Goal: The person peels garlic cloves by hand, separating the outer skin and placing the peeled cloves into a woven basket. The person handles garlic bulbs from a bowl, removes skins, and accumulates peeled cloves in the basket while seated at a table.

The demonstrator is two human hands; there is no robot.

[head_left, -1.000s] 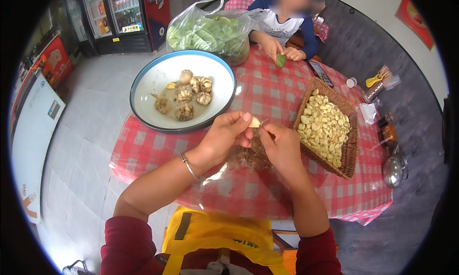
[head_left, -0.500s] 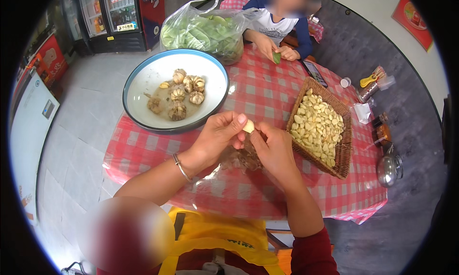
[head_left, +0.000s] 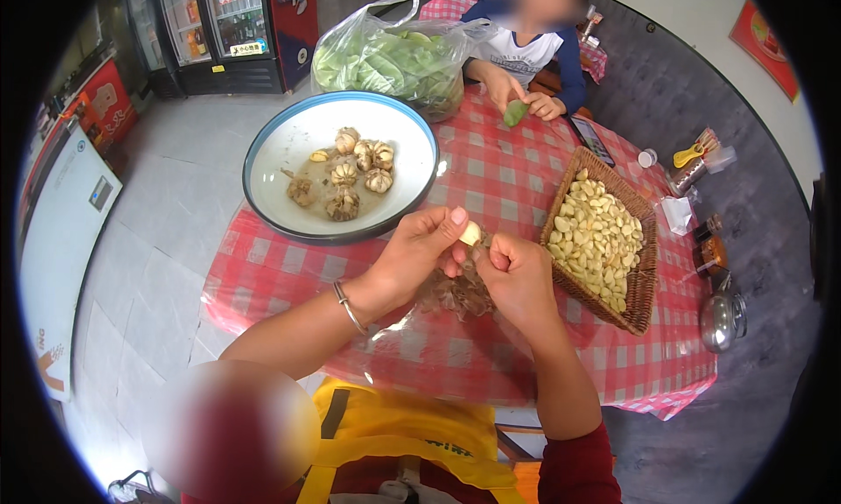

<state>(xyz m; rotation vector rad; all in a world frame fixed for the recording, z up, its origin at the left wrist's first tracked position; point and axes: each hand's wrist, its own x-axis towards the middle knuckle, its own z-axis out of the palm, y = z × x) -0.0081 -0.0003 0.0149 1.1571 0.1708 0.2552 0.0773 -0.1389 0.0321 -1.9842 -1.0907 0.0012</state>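
Observation:
Between the thumb and fingers of my left hand [head_left: 427, 248] is a pale garlic clove [head_left: 471, 233], its top end showing. My right hand [head_left: 517, 272] is closed just beside it, thumb pressed to the curled fingers, with a thin brownish bit of garlic skin at the pinch. Under both hands, a heap of loose garlic skins [head_left: 460, 296] lies on the checked tablecloth [head_left: 420, 364]. Beyond my left hand, a white basin with a blue rim [head_left: 412, 127] holds several whole garlic bulbs [head_left: 343, 204]. Right of my right hand, a wicker basket [head_left: 646, 298] is filled with peeled cloves [head_left: 600, 241].
Behind the basin stands a clear plastic bag of green leaves [head_left: 390, 66]. Across the table, a person's hands [head_left: 526, 99] hold a green leaf [head_left: 515, 112]. A phone [head_left: 593, 140], condiment jars [head_left: 711, 252] and a metal pot [head_left: 720, 322] line the right edge.
My right hand has drawn slightly away from the clove, its fingers curling tighter. My left hand keeps the clove. The whole view has shifted a little; the other person's leaf shows more fully.

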